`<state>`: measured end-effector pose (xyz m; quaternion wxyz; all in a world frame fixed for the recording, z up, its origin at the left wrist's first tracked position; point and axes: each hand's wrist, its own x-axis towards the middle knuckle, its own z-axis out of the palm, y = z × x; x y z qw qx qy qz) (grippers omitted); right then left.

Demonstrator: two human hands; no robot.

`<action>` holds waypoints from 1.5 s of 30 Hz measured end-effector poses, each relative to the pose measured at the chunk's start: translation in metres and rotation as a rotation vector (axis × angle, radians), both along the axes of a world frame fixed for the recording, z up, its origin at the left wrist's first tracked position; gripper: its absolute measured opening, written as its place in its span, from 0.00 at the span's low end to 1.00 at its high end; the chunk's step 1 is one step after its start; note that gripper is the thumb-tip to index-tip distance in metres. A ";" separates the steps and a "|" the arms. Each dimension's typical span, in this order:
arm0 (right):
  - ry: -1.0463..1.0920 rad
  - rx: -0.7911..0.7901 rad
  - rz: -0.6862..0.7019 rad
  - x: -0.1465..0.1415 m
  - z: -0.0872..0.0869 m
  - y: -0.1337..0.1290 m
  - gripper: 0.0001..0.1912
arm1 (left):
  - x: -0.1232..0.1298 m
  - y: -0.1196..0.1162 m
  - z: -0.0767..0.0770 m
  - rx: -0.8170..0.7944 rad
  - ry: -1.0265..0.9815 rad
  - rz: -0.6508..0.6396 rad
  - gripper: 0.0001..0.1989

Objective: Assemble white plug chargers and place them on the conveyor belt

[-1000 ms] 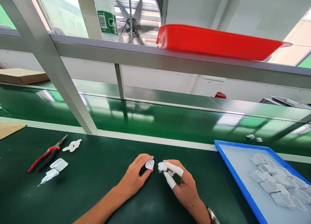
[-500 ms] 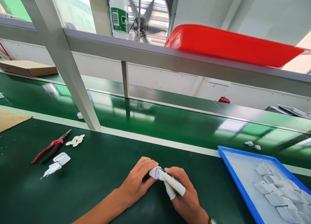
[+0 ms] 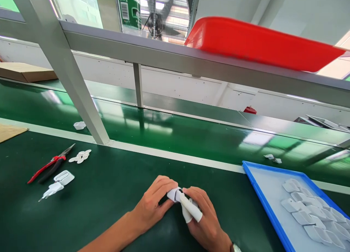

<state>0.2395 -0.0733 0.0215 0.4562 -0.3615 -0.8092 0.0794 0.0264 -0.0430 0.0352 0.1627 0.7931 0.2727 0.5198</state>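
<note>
Near the bottom middle, my left hand (image 3: 153, 204) pinches a small white plastic part (image 3: 174, 194) between thumb and fingers. From the other side my right hand (image 3: 205, 217) is closed at the same part, with white coverings on some of its fingers. Whether the right hand holds a separate small piece is hidden. Both hands are just above the dark green table (image 3: 109, 193). To the left lie red-and-black pliers (image 3: 53, 163), a cluster of flat white pieces (image 3: 80, 156) and white parts with a pointed end (image 3: 57, 184).
A blue-rimmed tray (image 3: 266, 204) with several white parts stands at the right. Behind the table runs a green conveyor belt (image 3: 191, 139) with small white parts on it. A metal post (image 3: 69, 73) and a shelf carrying a red tray (image 3: 254, 44) and a bottle (image 3: 129, 11) stand above.
The white parts on the belt at the left and right have moved left. My right hand has turned slightly and shifted a little left. The whole view has shifted slightly.
</note>
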 end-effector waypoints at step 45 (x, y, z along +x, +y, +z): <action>-0.065 -0.035 0.129 -0.008 0.021 0.006 0.24 | 0.001 -0.009 -0.002 -0.287 0.016 -0.069 0.14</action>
